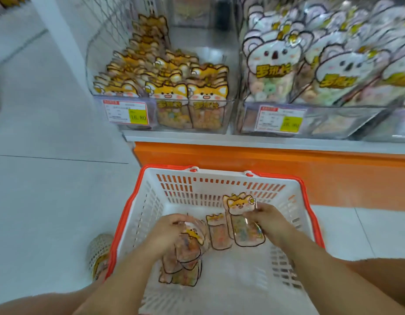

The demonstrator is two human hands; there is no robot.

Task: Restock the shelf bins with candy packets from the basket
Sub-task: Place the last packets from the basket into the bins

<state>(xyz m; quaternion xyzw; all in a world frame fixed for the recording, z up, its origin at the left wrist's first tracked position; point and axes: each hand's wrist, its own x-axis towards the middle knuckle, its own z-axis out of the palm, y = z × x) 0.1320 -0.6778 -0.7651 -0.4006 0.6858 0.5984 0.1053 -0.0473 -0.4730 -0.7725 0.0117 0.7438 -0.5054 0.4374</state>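
Note:
A white basket [219, 185] with an orange rim stands on the floor below the shelf. Inside it lie several fox-shaped candy packets. My left hand [167, 233] grips a bunch of these packets [188, 251] at the basket's left. My right hand [269, 220] pinches one fox packet [242, 219] by its right edge and holds it upright. Another fox packet [218, 233] lies loose between the two hands. On the shelf above, a clear bin [165, 114] holds rows of the same fox packets.
To the right, a second clear bin [310, 120] holds koala-shaped packets [274, 62]. An orange base panel [265, 160] runs under the shelf edge. My left foot in a mesh shoe [99, 253] stands beside the basket on the pale tiled floor. A wire grid rises at the shelf's left.

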